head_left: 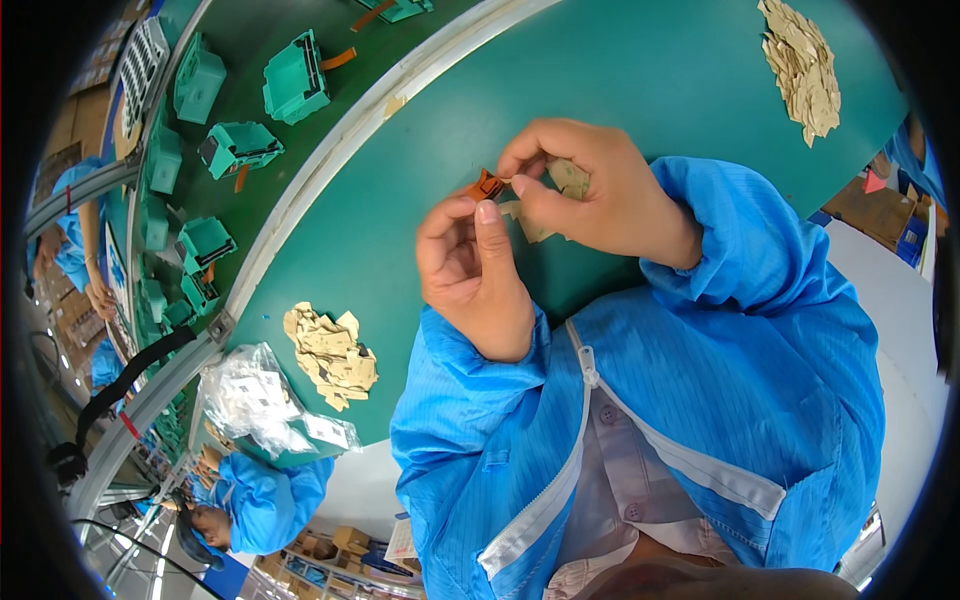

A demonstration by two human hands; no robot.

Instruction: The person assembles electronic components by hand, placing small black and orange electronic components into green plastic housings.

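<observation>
A worker in a bright blue zip-front jacket (640,340) bends both bare hands over a smooth green bench (640,80). The left hand (478,265) pinches a small, folded orange-brown part (487,186) between thumb and forefinger, its other fingers curled inward. The part is held up over the middle of the bench, between the two hands. The right hand (595,190) has thumb and forefinger drawn together just beside the part, a pale sliver at their tips; its curled fingers grip a thin beige sheet piece (568,178). A second beige piece (530,224) shows below that hand, though whether it is held or lying cannot be told.

Near the bench's near left corner sits a loose heap of flat beige pieces (332,355), beside a crumpled clear plastic bag (255,395) with white labels. Another beige heap (803,75) lies toward the right end. Along the left edge runs a pale metal rail (300,195); beyond it, open teal plastic boxes (297,80), several trailing orange strips, stand on a dark green surface (345,40). A co-worker in blue (268,500) is beyond the near left corner.
</observation>
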